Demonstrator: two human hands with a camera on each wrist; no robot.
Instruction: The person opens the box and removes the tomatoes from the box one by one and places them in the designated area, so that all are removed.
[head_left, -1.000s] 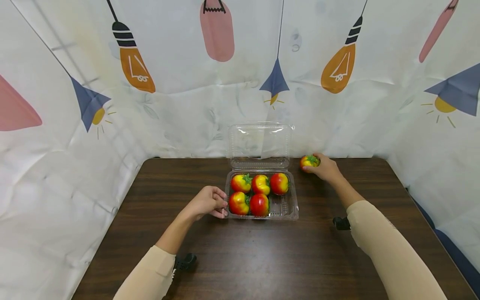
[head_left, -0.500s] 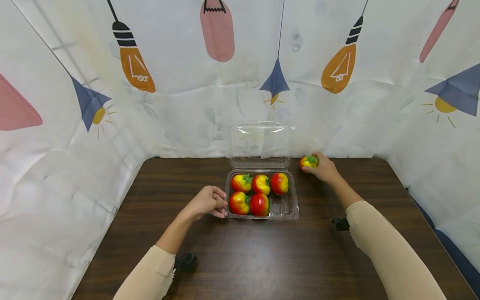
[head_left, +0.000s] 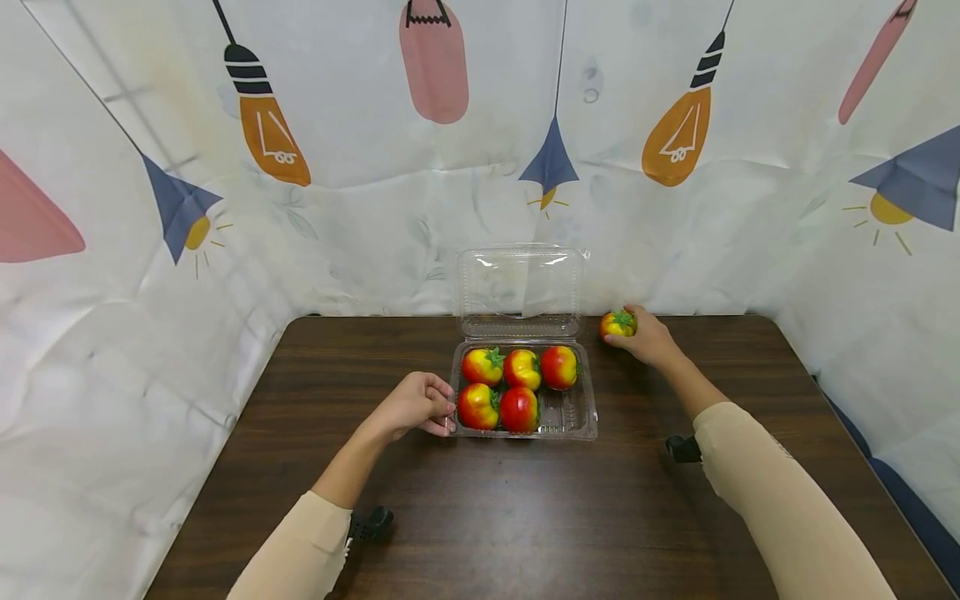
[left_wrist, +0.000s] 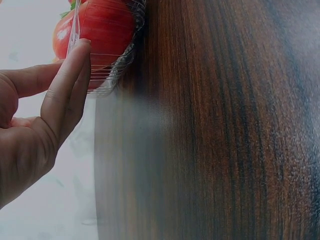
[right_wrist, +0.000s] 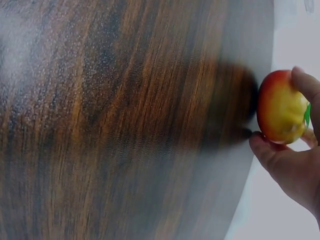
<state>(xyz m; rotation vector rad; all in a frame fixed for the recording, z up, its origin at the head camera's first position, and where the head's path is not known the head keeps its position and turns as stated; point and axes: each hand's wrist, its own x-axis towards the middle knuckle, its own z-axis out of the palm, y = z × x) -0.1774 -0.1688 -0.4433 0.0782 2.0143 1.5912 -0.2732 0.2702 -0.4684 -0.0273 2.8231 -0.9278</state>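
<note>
A clear plastic clamshell box (head_left: 558, 429) lies on the dark table with its lid (head_left: 517, 283) raised at the back. Several red-and-yellow tomatoes (head_left: 519, 410) sit in it in two rows; the front right spot of the box holds none. At the box's left edge my left hand (head_left: 416, 404) pinches the plastic rim, with a red tomato (left_wrist: 107, 30) just behind the wall in the left wrist view. To the right of the box, my right hand (head_left: 651, 337) grips another tomato (right_wrist: 280, 107) between thumb and fingers. This one rests on the tabletop near the back edge, green leaves showing.
The wood-grain table (head_left: 495, 517) spreads in front of the box and to both sides. Behind it hangs a white printed curtain (head_left: 337, 233), close to the raised lid. Each wrist carries a small black camera mount (head_left: 371, 523).
Almost nothing differs. The right hand and its tomato shift very slightly; the left hand and the box stay in place.
</note>
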